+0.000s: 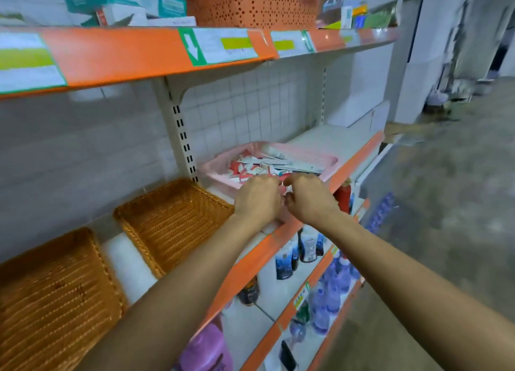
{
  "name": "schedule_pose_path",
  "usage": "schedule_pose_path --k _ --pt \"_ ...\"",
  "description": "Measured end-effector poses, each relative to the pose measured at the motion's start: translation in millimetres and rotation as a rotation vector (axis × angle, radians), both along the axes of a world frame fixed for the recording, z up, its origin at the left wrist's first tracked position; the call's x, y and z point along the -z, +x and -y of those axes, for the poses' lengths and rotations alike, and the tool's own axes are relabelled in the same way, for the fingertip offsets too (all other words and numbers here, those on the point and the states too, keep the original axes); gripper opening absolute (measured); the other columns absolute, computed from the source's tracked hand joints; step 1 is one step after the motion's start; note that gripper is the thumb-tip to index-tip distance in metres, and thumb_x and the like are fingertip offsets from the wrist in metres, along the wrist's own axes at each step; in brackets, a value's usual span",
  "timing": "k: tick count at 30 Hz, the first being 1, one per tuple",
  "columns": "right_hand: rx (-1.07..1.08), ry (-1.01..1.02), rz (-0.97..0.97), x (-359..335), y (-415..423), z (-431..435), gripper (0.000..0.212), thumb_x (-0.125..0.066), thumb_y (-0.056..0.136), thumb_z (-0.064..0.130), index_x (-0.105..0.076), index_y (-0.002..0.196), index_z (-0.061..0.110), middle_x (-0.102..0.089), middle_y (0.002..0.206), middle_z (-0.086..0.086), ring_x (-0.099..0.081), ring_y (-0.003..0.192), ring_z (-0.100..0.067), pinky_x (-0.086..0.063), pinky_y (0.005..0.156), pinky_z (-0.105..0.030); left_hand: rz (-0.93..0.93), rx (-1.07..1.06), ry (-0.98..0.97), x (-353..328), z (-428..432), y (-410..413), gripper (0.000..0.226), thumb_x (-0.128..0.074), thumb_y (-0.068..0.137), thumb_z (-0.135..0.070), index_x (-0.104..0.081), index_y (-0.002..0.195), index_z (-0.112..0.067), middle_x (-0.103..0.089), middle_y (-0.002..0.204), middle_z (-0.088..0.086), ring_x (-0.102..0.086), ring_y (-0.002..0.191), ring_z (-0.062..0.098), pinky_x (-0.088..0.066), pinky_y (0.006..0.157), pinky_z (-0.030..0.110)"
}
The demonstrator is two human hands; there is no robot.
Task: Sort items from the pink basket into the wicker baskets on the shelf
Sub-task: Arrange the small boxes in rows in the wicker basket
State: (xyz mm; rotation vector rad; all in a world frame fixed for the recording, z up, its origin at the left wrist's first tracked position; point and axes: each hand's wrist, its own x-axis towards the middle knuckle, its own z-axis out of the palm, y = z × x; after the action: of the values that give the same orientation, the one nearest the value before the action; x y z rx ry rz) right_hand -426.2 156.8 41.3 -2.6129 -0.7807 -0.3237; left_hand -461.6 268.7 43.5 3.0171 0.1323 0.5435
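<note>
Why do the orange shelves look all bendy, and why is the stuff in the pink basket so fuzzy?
Head view: the wide-angle lens bows the long orange shelf edge; head view again: the small red and white packets in the pink plastic basket are blurred, print unreadable; same view: the grey floor at right is smeared, and the light is dim and even.
</note>
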Motion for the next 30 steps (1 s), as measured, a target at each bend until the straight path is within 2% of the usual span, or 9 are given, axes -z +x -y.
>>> schedule_pose_path --k 3,6,8,12,17,19,23,25,30 --pt "0.052 -0.083 -0.032 0 32 -4 0.029 -0.054 0.083 0.017 -0.063 0.11 0.009 -0.064 0.113 -0.015 -0.057 0.108 -0.033 -0.046 0.083 -0.034 -0.065 -0.028 -0.022 3 -14 37 0.032 -0.052 0.089 -0.019 -0.064 0.119 -0.016 -0.061 0.121 0.012 -0.055 0.113 0.031 -0.045 0.089 0.038" --pt "0.068 -0.191 -0.124 -4 62 -14 0.017 -0.062 0.081 0.021 -0.061 0.094 0.01 -0.061 0.1 -0.015 -0.059 0.1 -0.034 -0.042 0.07 -0.031 -0.088 -0.052 -0.025 8 -32 68 0.027 -0.055 0.088 -0.018 -0.065 0.113 -0.015 -0.063 0.117 0.01 -0.055 0.109 0.029 -0.044 0.081 0.035" --pt "0.055 -0.247 -0.165 -4 79 -22 0.018 -0.068 0.077 0.024 -0.057 0.085 0.012 -0.059 0.093 -0.012 -0.059 0.092 -0.03 -0.039 0.065 -0.029 -0.093 -0.046 -0.039 11 -41 83 0.028 -0.055 0.09 -0.018 -0.062 0.116 -0.013 -0.062 0.118 0.011 -0.054 0.11 0.03 -0.042 0.079 0.035" --pt "-0.038 -0.312 -0.197 2 108 -37 0.024 -0.063 0.083 0.021 -0.063 0.106 0.012 -0.063 0.102 -0.01 -0.06 0.097 -0.028 -0.039 0.067 -0.028 -0.098 -0.03 -0.07 19 -57 109 0.04 -0.054 0.087 -0.008 -0.058 0.126 -0.018 -0.06 0.125 0.01 -0.052 0.115 0.029 -0.043 0.086 0.034" --pt "-0.224 -0.35 -0.187 8 131 -55 0.031 -0.058 0.084 0.016 -0.064 0.114 0.013 -0.065 0.112 -0.012 -0.059 0.104 -0.03 -0.042 0.076 -0.03 -0.222 -0.038 -0.063 26 -64 130 0.028 -0.057 0.085 -0.014 -0.066 0.111 -0.021 -0.066 0.115 0.006 -0.058 0.104 0.028 -0.046 0.079 0.033" --pt "-0.25 -0.364 -0.215 10 138 -57 0.031 -0.058 0.085 0.014 -0.063 0.115 0.012 -0.064 0.113 -0.013 -0.058 0.105 -0.03 -0.043 0.08 -0.031 -0.223 -0.061 -0.079 25 -64 133 0.024 -0.06 0.085 -0.017 -0.066 0.108 -0.021 -0.066 0.112 0.005 -0.058 0.102 0.027 -0.047 0.079 0.033" --pt "-0.307 -0.443 -0.204 14 149 -59 0.025 -0.055 0.088 0.014 -0.065 0.11 0.008 -0.065 0.11 -0.013 -0.059 0.1 -0.029 -0.041 0.076 -0.029 -0.203 -0.106 -0.095 26 -59 136 0.011 -0.064 0.084 -0.015 -0.061 0.094 -0.019 -0.065 0.104 0.007 -0.057 0.098 0.027 -0.042 0.073 0.031" --pt "-0.318 -0.454 -0.191 16 154 -59 0.029 -0.05 0.089 0.009 -0.064 0.115 0.009 -0.063 0.115 -0.014 -0.058 0.106 -0.03 -0.044 0.083 -0.03 -0.193 -0.123 -0.094 28 -59 136 0.018 -0.059 0.083 -0.007 -0.054 0.087 -0.023 -0.064 0.102 0.008 -0.057 0.098 0.028 -0.038 0.071 0.03" --pt "-0.371 -0.441 -0.183 17 156 -60 0.027 -0.048 0.091 0.011 -0.064 0.114 0.01 -0.063 0.116 -0.013 -0.058 0.107 -0.029 -0.043 0.084 -0.029 -0.151 -0.167 -0.113 25 -56 131 0.018 -0.052 0.088 -0.003 -0.059 0.1 -0.015 -0.063 0.106 0.012 -0.057 0.102 0.03 -0.042 0.083 0.035"
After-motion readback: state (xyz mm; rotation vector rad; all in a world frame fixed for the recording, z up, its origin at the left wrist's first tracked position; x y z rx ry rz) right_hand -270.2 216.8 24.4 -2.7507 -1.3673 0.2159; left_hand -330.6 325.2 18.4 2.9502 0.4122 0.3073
